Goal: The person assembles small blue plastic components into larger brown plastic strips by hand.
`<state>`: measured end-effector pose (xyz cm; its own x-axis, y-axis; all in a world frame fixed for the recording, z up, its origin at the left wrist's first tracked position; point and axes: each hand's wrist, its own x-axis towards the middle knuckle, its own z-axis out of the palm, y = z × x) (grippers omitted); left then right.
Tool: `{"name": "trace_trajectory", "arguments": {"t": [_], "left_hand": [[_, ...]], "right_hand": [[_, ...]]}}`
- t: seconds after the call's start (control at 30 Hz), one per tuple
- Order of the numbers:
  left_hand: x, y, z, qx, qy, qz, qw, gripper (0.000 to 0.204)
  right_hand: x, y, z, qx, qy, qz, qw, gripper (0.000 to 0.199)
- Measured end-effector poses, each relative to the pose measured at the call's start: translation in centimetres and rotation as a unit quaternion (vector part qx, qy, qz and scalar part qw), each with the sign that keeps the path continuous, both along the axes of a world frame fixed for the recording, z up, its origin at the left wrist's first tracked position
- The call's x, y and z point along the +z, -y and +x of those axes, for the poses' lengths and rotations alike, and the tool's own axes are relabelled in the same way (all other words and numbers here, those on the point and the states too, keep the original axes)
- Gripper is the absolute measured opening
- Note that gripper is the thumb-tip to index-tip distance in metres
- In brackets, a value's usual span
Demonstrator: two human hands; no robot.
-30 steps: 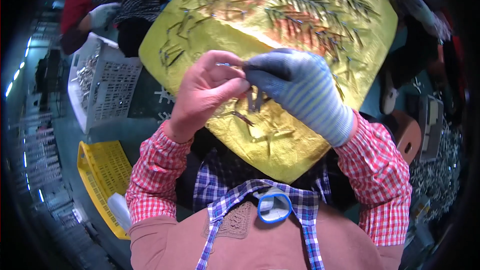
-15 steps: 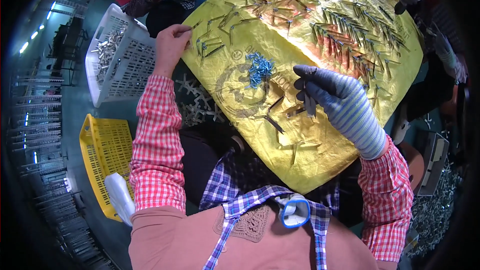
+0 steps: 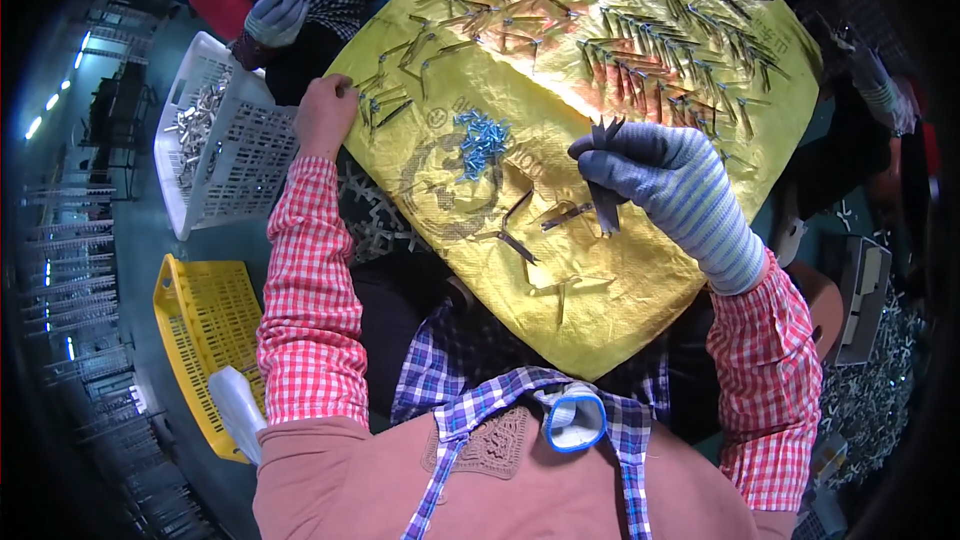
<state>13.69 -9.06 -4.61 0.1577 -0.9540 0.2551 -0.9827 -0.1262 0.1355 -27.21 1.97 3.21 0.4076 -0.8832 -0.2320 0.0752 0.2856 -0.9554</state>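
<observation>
My bare left hand [image 3: 326, 115] rests at the left edge of the yellow sheet [image 3: 610, 325], its fingers curled closed beside several thin metal pieces [image 3: 385, 105]. Whatever those fingers may hold is hidden. Over the sheet's near right part, my right hand [image 3: 665, 175], in a striped glove with grey fingers, pinches a small bunch of flat dark metal strips [image 3: 605, 208]. Their forked ends stick out above and below the fingertips. Between my hands lies a pile of small blue pins [image 3: 482, 143]. Closer to me are a few jointed metal pieces [image 3: 517, 240].
Rows of jointed metal pieces [image 3: 650, 60] cover the sheet's far side. On the left stand a white crate [image 3: 240, 160] of metal parts and a yellow crate [image 3: 215, 330]. Co-workers' gloved hands [image 3: 277, 15] appear at the far edges. Loose parts [image 3: 865, 420] lie on the floor at right.
The metal strips in my right hand have turned and now show above the fingers too. A co-worker's gloved hand at upper left has come lower. The whole view has shifted slightly.
</observation>
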Motion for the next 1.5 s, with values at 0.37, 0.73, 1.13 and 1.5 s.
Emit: {"name": "trace_trajectory", "arguments": {"t": [0.37,0.73,1.13,1.5], "left_hand": [[3.2,-5.0,-11.1,-0.236,-0.233,0.119,0.936,0.015],[1.4,-5.7,-11.6,-0.288,-0.089,0.050,0.952,0.009],[2.8,-5.9,-11.6,-0.265,-0.164,0.008,0.950,0.008],[8.3,-10.0,-16.0,-0.244,-0.683,0.197,0.660,0.010]], "right_hand": [[1.1,-0.1,0.2,-0.049,-0.109,-0.067,0.991,0.026],[0.9,-0.6,-0.5,0.012,-0.051,0.017,0.998,0.019],[1.0,-0.3,-0.1,-0.001,-0.049,0.021,0.999,0.017],[0.2,0.2,0.9,-0.037,-0.081,-0.084,0.992,0.027]]}}
